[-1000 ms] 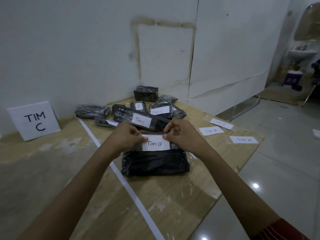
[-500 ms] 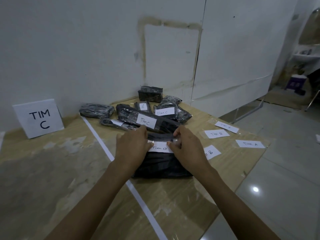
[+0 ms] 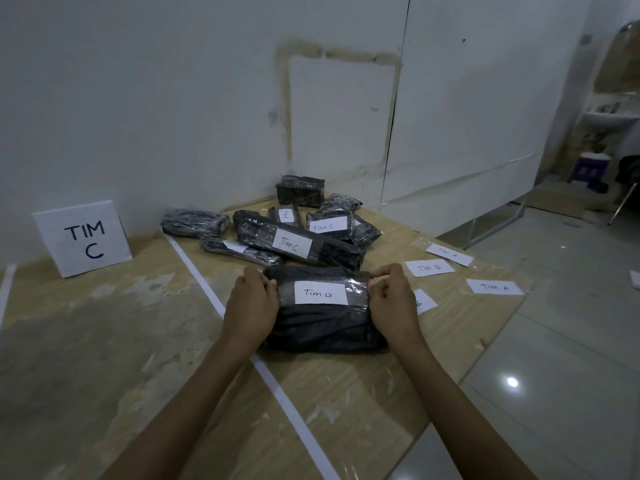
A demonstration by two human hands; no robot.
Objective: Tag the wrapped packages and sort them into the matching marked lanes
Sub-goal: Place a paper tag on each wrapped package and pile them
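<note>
Tag's on! The white paper tag reading "Tim B" [image 3: 320, 293] now shows in full under a strip of clear tape on the black plastic-wrapped package [image 3: 322, 329]. Half a sec ago both hands covered it; now they've slid apart to the pkg's ends.

Left hand [image 3: 251, 306] is curled round the left end, fingers wrapped onto the top. Right hand [image 3: 391, 303] pinches the right end, thumb and fingertips on the tape's tail, prob. pressing it down.

Pkg lies flat mid-bench on the pale wooden bench [image 3: 104, 341], just right of the white tape lane line [image 3: 207, 282], w/ its near-left corner touching that line.

Behind it, toward the far edge, sits the pile of black wrapped packages [image 3: 194, 223]; two carry "Tim C" tags [image 3: 294, 245].

Along the right edge lie loose paper tags [image 3: 429, 268], marked Tim A and Tim B; one is half hidden by the right wrist.

The white standing "TIM C" sign [image 3: 83, 237] is at the far-left edge against the wall.

So, my read: tagging of this one looks done, and sorting comes next. No B-lane marker is in view, so I can't say which way it should go. It shouldn't go to the C sign's lane.
</note>
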